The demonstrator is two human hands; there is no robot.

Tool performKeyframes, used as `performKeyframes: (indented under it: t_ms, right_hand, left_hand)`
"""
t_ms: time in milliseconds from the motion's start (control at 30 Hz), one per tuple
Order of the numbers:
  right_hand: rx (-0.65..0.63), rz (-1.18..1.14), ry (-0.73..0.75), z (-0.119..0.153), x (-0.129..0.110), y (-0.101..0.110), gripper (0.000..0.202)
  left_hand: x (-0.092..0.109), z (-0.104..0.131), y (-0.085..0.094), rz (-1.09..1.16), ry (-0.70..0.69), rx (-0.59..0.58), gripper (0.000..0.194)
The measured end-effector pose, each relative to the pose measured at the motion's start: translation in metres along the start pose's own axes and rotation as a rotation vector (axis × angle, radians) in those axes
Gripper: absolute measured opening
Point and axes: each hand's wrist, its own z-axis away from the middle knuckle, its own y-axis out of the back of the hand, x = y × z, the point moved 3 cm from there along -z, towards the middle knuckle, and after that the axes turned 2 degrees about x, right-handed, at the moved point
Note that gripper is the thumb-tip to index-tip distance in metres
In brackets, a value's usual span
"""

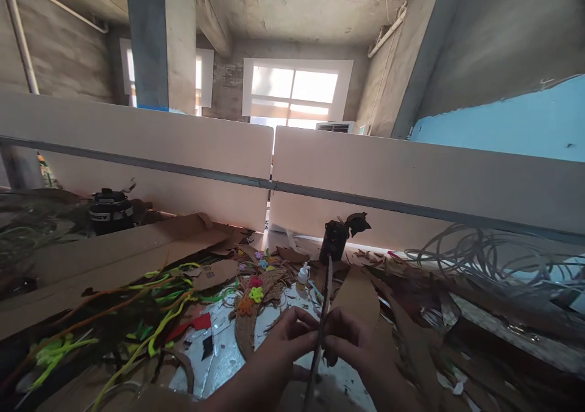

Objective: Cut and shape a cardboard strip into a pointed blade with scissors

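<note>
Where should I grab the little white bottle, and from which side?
Probably around the body of the white bottle, below its narrow tip, coming from the left with the left hand once it is free. The bottle looks upright, tip up, and the thin strip pinched between the fingers crowds its right side.
</note>
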Motion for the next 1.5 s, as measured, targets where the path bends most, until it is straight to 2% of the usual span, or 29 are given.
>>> performKeyframes:
  t_ms: [100, 333, 533, 700, 1067, 1500]
  right_hand:
    - [-0.005, -0.013, -0.002, 0.001, -0.001, -0.001, 0.022]
    - [-0.006, 0.025, 0.001, -0.001, -0.001, -0.001, 0.022]
    - [0.011, 0.018, 0.012, -0.001, -0.002, -0.002, 0.027]
    - [0.065, 0.016, 0.010, 0.000, -0.003, -0.003, 0.028]
    - [0.057, 0.002, -0.016, -0.001, 0.004, -0.002, 0.033]
    - [0.059, 0.026, -0.002, 0.000, 0.006, -0.005, 0.030]
  left_hand:
    - [-0.002, -0.001, 0.001, 0.007, -0.017, -0.022, 0.028]
    - [-0.006, -0.009, 0.006, -0.045, -0.061, 0.009, 0.032]
    - [-0.007, -0.012, 0.009, -0.157, -0.072, 0.110, 0.037]
    - [-0.007, -0.011, 0.007, -0.225, -0.089, 0.161, 0.030]
    - [-0.005, -0.012, 0.009, -0.354, -0.091, 0.287, 0.028]
    - [-0.004, -0.013, 0.011, -0.388, -0.064, 0.311, 0.026]
